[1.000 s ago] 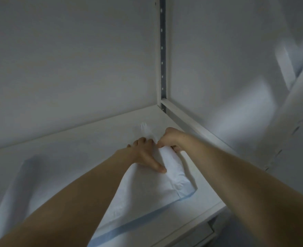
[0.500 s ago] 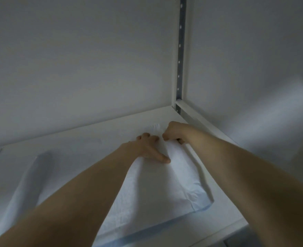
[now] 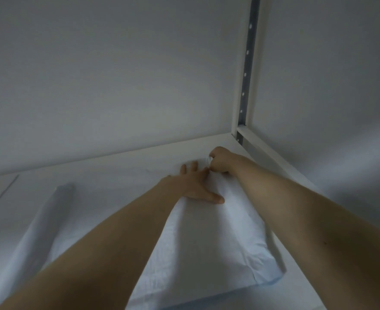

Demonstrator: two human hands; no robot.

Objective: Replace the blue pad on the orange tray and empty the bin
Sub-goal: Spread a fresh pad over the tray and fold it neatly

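Note:
A stack of pale blue folded pads (image 3: 218,247) lies on a white shelf (image 3: 108,173) inside a dim cabinet. My left hand (image 3: 195,186) lies flat on the far end of the stack, fingers spread and thumb out to the right. My right hand (image 3: 220,161) is curled at the stack's far corner and pinches a thin white edge of the top pad between thumb and fingers. Both forearms reach in from the bottom of the frame. The orange tray and the bin are out of view.
The white back wall (image 3: 117,74) and right side wall (image 3: 329,86) close in the shelf. A grey perforated metal rail (image 3: 247,63) runs up the back right corner. The stack's left fold (image 3: 50,215) rises near the left.
The view has shifted left, so the corner rail sits farther right. My left fingers have straightened and spread on the stack. My right hand has moved slightly back, still pinching the pad's edge.

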